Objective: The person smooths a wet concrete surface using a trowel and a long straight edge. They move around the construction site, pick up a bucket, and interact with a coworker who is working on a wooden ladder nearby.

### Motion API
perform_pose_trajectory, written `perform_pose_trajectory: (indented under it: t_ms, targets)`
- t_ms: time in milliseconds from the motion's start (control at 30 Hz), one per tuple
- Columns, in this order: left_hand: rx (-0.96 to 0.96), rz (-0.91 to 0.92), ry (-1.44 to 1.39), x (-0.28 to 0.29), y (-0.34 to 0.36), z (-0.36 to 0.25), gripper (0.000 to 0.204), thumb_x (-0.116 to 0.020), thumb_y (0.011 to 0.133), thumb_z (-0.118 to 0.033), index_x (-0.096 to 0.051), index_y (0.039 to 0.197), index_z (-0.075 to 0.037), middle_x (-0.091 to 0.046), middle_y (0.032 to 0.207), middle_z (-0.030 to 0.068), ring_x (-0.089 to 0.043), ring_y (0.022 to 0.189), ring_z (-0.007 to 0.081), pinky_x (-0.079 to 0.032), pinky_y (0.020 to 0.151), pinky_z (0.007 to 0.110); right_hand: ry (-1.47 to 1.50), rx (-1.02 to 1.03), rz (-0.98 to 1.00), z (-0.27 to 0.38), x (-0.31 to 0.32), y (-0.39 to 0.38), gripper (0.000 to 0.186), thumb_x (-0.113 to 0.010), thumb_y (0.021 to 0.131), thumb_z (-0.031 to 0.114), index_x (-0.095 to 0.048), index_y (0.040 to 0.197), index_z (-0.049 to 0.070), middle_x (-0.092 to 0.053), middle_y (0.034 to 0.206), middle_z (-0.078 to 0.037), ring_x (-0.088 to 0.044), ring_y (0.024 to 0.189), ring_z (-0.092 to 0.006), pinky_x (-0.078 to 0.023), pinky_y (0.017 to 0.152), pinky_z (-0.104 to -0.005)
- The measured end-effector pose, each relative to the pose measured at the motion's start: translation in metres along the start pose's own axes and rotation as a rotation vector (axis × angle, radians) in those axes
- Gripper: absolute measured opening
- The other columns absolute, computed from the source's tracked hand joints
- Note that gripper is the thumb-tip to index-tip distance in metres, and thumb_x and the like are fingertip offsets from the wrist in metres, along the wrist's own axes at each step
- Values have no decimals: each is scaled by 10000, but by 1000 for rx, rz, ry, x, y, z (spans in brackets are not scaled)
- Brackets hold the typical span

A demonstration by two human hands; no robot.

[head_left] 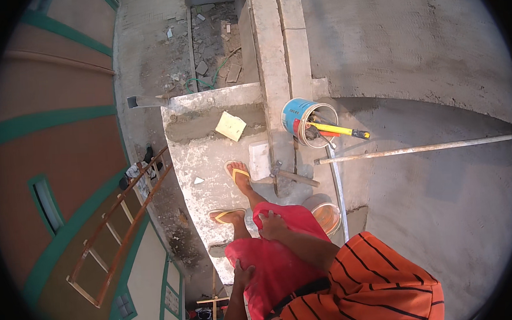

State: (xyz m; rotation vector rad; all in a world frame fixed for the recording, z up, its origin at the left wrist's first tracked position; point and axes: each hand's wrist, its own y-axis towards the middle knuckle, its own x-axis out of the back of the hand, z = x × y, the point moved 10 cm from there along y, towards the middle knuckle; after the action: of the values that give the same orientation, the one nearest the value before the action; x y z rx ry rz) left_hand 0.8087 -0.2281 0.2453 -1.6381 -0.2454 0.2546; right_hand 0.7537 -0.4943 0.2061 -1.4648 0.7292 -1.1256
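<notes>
My right hand grips the red shorts on my upper leg, fingers curled over the cloth. My left hand is curled round the shorts on my other leg, lower in view. My feet in yellow flip-flops stand on a whitish concrete ledge. Nearby lie a pale slab, a hammer and a yellowish square piece. A blue-and-white bucket holds tools, one yellow-handled. A second bucket stands beside my right leg, partly hidden.
A long pole and a metal straightedge lie at the right by grey plastered surfaces. Left, past the ledge's edge, is a drop toward rubble, a wooden ladder and a painted wall with green bands.
</notes>
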Motion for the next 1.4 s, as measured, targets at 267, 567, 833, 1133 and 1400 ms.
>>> perform_pose_trajectory:
  t_ms: [267,567,833,1133,1400]
  targets:
    - [-141,-298,219,45,-28,-73,749,-677,771,-291,-377,1397,-10,-459,1344,263,-437,1258,385,-357,1066,428,20,43,18,6,1,4,676,-607,854,420,-343,1418,159,-307,1453,-255,-393,1265,-510,-405,1008,-534]
    - [-203,-224,303,26,-13,-87,626,-654,796,-278,-461,1339,-33,-476,1349,218,-434,1272,361,-344,1073,425,77,48,21,3,3,-6,643,-560,887,410,-331,1431,153,-318,1448,-264,-387,1279,-494,-383,1027,-533]
    - [-69,-85,430,33,-3,-67,993,-710,763,-442,-164,1485,-34,-286,1492,232,-294,1377,377,-277,1114,460,254,83,-43,-3,-16,-17,581,-543,901,373,-388,1397,113,-431,1368,-239,-472,1231,-393,-416,1001,-475]
    - [-199,-112,414,55,4,-60,990,-701,785,-420,-132,1486,-15,-306,1476,251,-326,1360,390,-290,1103,468,251,138,-61,10,-20,-23,526,-517,908,340,-433,1357,78,-509,1291,-227,-518,1178,-376,-421,990,-470]
    - [-283,-124,469,42,35,-45,758,-524,893,-328,-166,1480,-7,-329,1456,273,-358,1330,421,-315,1080,480,203,202,-69,-5,-32,-11,435,-440,931,260,-466,1315,57,-565,1204,-229,-547,1129,-379,-443,942,-485]
